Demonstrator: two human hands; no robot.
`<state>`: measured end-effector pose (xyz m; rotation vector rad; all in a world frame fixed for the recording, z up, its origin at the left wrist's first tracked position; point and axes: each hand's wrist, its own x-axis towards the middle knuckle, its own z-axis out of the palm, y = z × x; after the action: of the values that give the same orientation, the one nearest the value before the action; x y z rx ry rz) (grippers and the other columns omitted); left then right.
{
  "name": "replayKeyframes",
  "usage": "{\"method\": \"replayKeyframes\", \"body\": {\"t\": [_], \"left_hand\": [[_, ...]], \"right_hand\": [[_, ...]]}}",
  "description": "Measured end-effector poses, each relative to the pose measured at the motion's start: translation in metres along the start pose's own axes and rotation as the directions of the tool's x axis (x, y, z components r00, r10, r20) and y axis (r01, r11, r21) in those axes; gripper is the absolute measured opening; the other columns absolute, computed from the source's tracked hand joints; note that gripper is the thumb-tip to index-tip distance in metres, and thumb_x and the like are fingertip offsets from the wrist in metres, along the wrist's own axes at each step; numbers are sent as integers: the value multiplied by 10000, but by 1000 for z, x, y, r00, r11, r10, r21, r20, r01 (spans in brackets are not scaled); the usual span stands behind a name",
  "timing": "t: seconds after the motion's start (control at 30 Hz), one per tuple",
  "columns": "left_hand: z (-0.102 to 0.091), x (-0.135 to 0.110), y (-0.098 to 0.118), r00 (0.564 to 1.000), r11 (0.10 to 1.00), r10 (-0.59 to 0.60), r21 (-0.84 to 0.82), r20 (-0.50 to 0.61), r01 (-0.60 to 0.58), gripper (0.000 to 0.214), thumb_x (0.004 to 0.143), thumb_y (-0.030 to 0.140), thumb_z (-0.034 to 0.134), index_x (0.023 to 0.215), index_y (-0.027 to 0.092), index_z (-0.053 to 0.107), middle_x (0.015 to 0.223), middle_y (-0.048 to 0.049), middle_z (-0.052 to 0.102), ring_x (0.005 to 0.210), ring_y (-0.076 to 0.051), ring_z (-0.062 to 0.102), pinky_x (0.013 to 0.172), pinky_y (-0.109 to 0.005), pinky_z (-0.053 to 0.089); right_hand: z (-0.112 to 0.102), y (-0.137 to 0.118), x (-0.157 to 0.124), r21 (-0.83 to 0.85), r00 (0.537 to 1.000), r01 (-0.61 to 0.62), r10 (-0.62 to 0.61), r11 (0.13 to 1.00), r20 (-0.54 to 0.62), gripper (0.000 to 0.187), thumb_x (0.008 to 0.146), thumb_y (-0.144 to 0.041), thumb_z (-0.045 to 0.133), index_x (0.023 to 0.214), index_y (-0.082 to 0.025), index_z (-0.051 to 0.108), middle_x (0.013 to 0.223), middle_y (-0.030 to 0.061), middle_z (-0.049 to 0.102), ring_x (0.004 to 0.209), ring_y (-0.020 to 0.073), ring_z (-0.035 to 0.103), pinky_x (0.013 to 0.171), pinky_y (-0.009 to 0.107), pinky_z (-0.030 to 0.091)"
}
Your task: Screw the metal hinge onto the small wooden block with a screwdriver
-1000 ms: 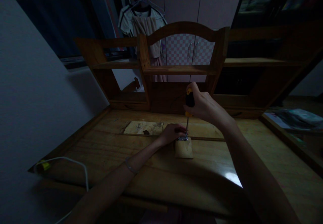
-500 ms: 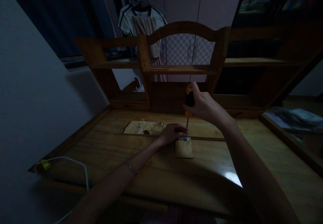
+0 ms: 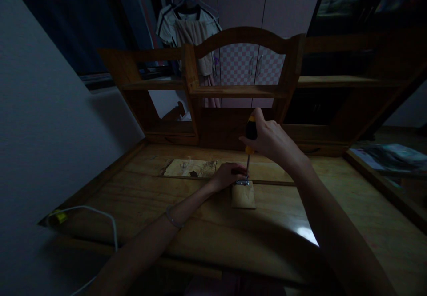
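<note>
the room is dim. a wooden surface (image 3: 133,202) spreads out before the person, with a wooden shelf unit (image 3: 238,91) standing along its far edge. beyond the unit are a pale wardrobe (image 3: 242,2) with checkered lower doors and a light shirt (image 3: 167,25) on a hanger; a dark blue curtain (image 3: 90,29) hangs at the upper left, beside a pale wall (image 3: 43,122). a white cable (image 3: 102,211) curves over the near left corner, close to a small yellow object (image 3: 59,217). toward the back of the surface lies a pale, dark-stained patch (image 3: 191,168).

near the middle sits a small wooden block (image 3: 243,197), a shiny metal piece (image 3: 242,182) at its far edge. the right hand (image 3: 271,138) is closed around the black and yellow handle of a screwdriver (image 3: 251,130), which stands nearly upright, shaft down, its tip at the metal piece. the left hand (image 3: 226,177), with a bracelet (image 3: 172,218) on the forearm, is low by the block, fingers bent beside the shaft's lower end; whether they grip the metal piece cannot be told.
</note>
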<state>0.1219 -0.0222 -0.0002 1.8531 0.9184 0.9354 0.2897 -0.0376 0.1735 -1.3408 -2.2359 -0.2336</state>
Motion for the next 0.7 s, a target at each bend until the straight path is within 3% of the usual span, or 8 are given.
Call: {"method": "replayKeyframes", "body": {"t": [0.13, 0.27, 0.4, 0.53, 0.7], "left_hand": [[0, 0, 1, 1000, 1000, 1, -15, 8, 0, 225, 801, 180, 668, 1014, 122, 708, 988, -55, 707, 928, -157, 668, 885, -256, 497], [-1, -1, 6, 1000, 996, 20, 85, 4, -20, 212, 811, 192, 663, 1011, 144, 716, 997, -37, 705, 943, -155, 657, 893, -247, 480], [-1, -3, 6, 996, 984, 92, 153, 6, -92, 214, 838, 217, 650, 1034, 165, 717, 1028, -32, 694, 978, -155, 639, 909, -246, 463], [0, -3, 5, 990, 972, 144, 187, 1, -141, 196, 837, 217, 663, 1020, 176, 724, 1022, -24, 692, 977, -151, 632, 905, -240, 452], [0, -4, 8, 996, 991, 82, 102, 23, -84, 211, 849, 224, 647, 1041, 181, 724, 1050, -23, 691, 996, -153, 636, 925, -239, 453]], "right_hand": [[-3, 2, -1, 52, 1000, -3, 2, 999, 27, 464, 848, -438, 568, 1150, -147, 372, 872, 107, 609, 674, 197, 540, 566, 288, 314], [-6, 5, -1, 194, 998, 39, -48, 980, 40, 433, 832, -360, 570, 1171, -167, 381, 875, 71, 603, 675, 169, 539, 598, 276, 350], [-7, 4, -2, 293, 990, 131, -142, 947, 15, 506, 789, -269, 571, 1255, -195, 388, 1061, 81, 579, 877, 192, 561, 782, 300, 410], [-5, 3, -1, 323, 984, 166, -177, 932, 6, 460, 806, -272, 565, 1242, -206, 434, 1173, 97, 525, 956, 196, 536, 868, 314, 408], [1, 6, 4, 296, 982, 190, -176, 936, -73, 413, 825, -377, 631, 1169, -199, 486, 1100, 76, 553, 948, 192, 540, 874, 307, 413]]}}
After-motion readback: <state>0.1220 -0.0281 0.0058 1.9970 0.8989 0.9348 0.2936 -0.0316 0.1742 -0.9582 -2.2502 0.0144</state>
